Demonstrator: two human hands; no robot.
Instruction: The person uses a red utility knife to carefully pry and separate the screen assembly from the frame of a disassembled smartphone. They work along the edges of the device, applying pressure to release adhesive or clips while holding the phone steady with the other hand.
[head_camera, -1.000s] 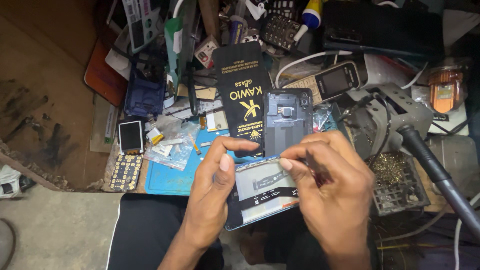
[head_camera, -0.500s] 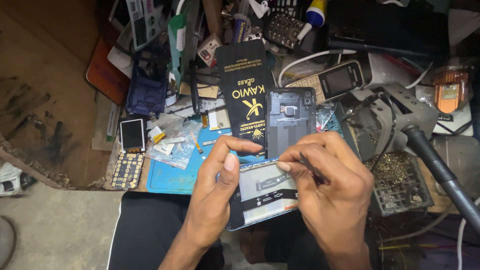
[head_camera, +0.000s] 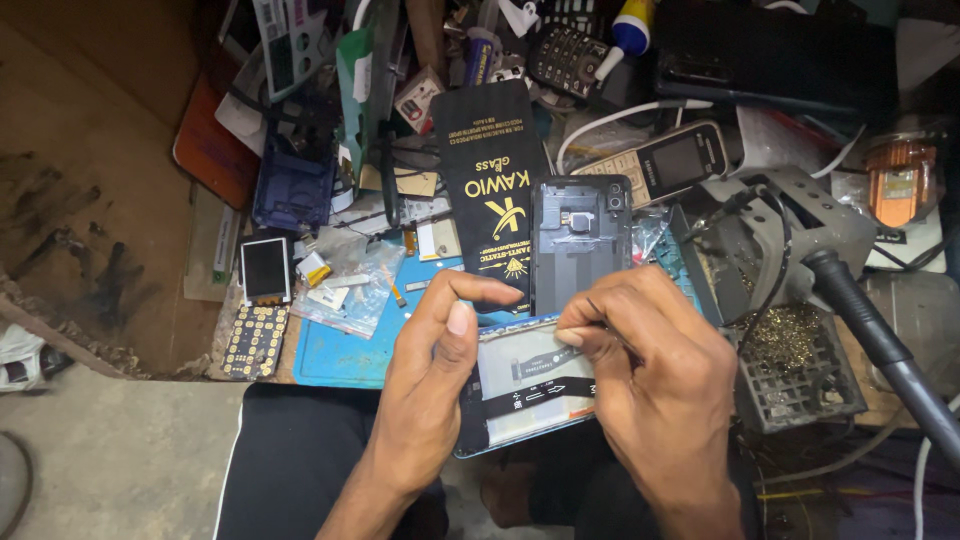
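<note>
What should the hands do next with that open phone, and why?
Probably ease the thin tool a little further along inside the opened phone. The right hand pinches the tool with its tip down at the phone's insides, while the left hand grips the phone's left edge, steadying it. The back cover already lies apart on the bench.

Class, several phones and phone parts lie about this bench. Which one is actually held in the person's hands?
The opened smartphone with its pale battery and black strip, gripped between the left hand and right hand. The dark back cover and grey keypad phone lie untouched.
</note>
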